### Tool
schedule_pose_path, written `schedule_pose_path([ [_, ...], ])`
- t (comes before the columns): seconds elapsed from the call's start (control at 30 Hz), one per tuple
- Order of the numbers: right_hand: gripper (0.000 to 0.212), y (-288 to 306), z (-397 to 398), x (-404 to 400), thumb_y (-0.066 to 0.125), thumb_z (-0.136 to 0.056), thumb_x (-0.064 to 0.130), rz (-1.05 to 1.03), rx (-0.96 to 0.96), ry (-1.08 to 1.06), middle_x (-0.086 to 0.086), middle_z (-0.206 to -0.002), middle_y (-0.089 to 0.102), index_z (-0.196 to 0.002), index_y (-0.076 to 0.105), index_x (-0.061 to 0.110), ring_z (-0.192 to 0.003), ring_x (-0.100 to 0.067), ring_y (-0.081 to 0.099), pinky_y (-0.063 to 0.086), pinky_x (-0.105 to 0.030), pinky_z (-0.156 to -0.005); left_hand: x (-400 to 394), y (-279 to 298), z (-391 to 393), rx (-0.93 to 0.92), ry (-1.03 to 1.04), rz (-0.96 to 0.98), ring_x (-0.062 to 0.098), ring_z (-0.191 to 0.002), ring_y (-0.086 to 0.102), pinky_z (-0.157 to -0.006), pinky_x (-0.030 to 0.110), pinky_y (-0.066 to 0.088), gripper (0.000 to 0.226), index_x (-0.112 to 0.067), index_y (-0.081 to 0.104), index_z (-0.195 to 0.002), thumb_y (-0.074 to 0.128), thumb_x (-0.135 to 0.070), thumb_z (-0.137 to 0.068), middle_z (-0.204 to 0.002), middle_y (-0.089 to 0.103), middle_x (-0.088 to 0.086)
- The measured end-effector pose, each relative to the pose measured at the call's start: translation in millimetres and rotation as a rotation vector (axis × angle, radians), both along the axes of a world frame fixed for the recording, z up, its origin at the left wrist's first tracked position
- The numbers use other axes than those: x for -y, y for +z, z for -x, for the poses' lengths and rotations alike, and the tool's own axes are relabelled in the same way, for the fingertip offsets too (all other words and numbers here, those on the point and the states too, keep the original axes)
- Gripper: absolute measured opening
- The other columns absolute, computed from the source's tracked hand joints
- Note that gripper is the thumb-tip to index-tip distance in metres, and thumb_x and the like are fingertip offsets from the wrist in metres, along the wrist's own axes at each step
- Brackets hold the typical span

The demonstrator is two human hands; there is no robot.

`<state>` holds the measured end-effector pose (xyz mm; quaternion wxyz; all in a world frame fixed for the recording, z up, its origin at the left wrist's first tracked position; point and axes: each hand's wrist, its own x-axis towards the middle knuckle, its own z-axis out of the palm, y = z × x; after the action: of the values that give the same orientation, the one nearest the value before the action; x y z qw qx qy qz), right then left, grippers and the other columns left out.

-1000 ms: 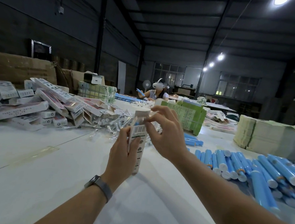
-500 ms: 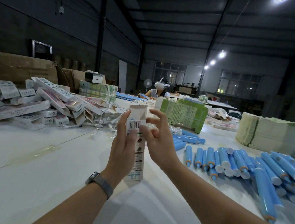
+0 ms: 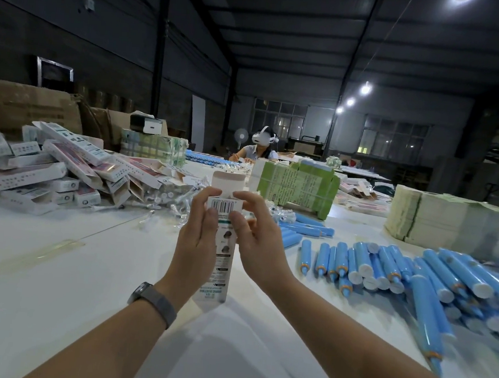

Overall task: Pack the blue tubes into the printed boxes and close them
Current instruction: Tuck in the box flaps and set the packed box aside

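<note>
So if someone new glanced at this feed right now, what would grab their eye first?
Dead centre, the left hand and right hand hold a printed box upright, its top flap open. To the right, blue tubes spread across the white table; to the left lies a heap of printed boxes.

Upright printed box (image 3: pixel 222 246), flap open

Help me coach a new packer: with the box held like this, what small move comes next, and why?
Probably fold the top flap down and tuck it in. The printed box stands upright between the left hand and right hand, both gripping near its top, and that flap stands open.
</note>
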<state>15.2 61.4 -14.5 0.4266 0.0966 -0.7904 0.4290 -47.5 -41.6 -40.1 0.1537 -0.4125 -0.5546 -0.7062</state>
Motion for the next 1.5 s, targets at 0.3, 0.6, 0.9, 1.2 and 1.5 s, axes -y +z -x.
schedule_pose_path([
  [0.3,0.01,24,-3,-4,0.065,-0.091,0.018,-0.06,0.066,-0.063,0.011,-0.105,0.065,-0.094,0.06,0.026,-0.084,-0.006,0.062,0.057,-0.039,-0.075,-2,-1,2,-0.031,0.013,-0.007,0.012,-0.078,0.069,-0.062,0.025,0.055,0.027,-0.059,0.045,-0.114,0.03,-0.041,-0.102,-0.097,0.069,-0.017],
  [0.6,0.047,28,2,8,0.07,-0.086,0.007,0.035,-0.036,-0.012,0.024,-0.097,0.063,-0.1,0.048,0.046,-0.088,0.0,0.062,0.051,-0.018,-0.068,0,-4,8,-0.013,0.074,0.016,0.022,-0.09,0.072,-0.077,0.057,0.058,0.03,-0.051,0.044,-0.127,0.032,-0.051,-0.099,-0.107,0.07,-0.013],
  [0.9,0.038,21,-1,3,0.061,-0.093,0.003,-0.032,-0.047,-0.047,0.009,-0.113,0.063,-0.125,0.064,0.023,-0.099,-0.004,0.061,0.056,-0.024,-0.079,-2,-1,4,-0.024,0.04,-0.029,0.013,-0.092,0.071,-0.075,0.033,0.058,0.039,-0.063,0.03,-0.123,0.041,-0.035,-0.099,-0.105,0.069,-0.016],
  [1.2,0.022,26,-2,6,0.062,-0.091,0.0,-0.099,-0.035,-0.075,0.012,-0.099,0.059,-0.106,0.072,0.013,-0.096,-0.01,0.063,0.058,-0.035,-0.08,4,2,7,-0.057,0.096,0.059,0.033,-0.077,0.066,-0.069,0.056,0.056,0.035,-0.046,0.041,-0.128,0.041,-0.02,-0.106,-0.095,0.064,0.017],
  [1.5,0.022,31,-1,8,0.061,-0.088,-0.006,-0.088,-0.006,-0.066,0.013,-0.092,0.054,-0.095,0.07,0.013,-0.092,-0.015,0.061,0.057,-0.035,-0.077,4,4,4,-0.022,0.09,0.046,0.021,-0.067,0.063,-0.06,0.038,0.054,0.039,-0.04,0.043,-0.12,0.043,-0.004,-0.104,-0.085,0.064,0.002],
])
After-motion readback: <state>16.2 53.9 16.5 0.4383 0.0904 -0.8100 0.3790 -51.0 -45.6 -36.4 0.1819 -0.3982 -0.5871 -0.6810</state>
